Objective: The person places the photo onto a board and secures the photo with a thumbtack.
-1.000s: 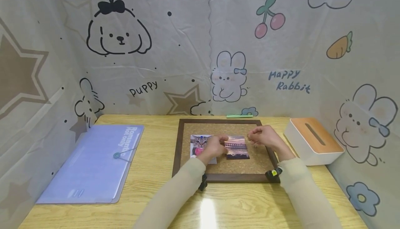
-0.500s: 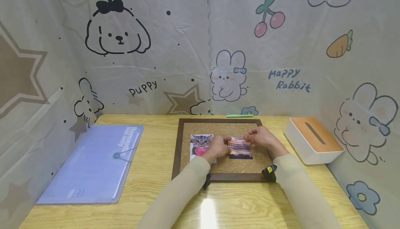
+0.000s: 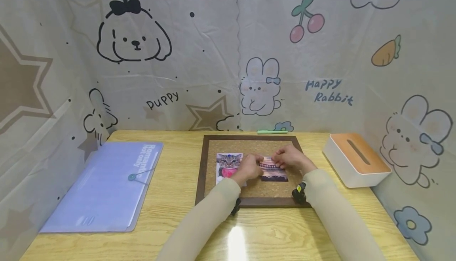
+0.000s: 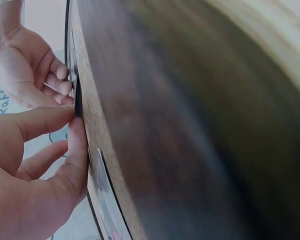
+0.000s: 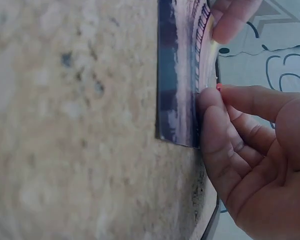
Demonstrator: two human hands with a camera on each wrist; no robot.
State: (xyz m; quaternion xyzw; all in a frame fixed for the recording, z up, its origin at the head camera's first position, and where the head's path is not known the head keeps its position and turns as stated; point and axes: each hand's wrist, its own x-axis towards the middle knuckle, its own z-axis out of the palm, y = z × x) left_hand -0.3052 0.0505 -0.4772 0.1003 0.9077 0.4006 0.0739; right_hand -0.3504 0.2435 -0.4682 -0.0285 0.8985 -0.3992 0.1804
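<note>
A sunset photo with a bridge lies over the cork board, right of a cat photo held by a blue pin. My left hand pinches the bridge photo's left edge between thumb and finger; the dark edge shows in the left wrist view. My right hand is over the photo's upper part. In the right wrist view its thumb and forefinger pinch a small red push pin right at the photo, which bows slightly. The pin's point is hidden.
A dark wooden frame edges the board. To the left lies a blue document folder; to the right stands a white tissue box with an orange lid. A green pen lies behind the board, against the printed curtain.
The bridge photo and my left hand have shifted slightly right. My right hand has moved left, from beside the photo to over its upper part.
</note>
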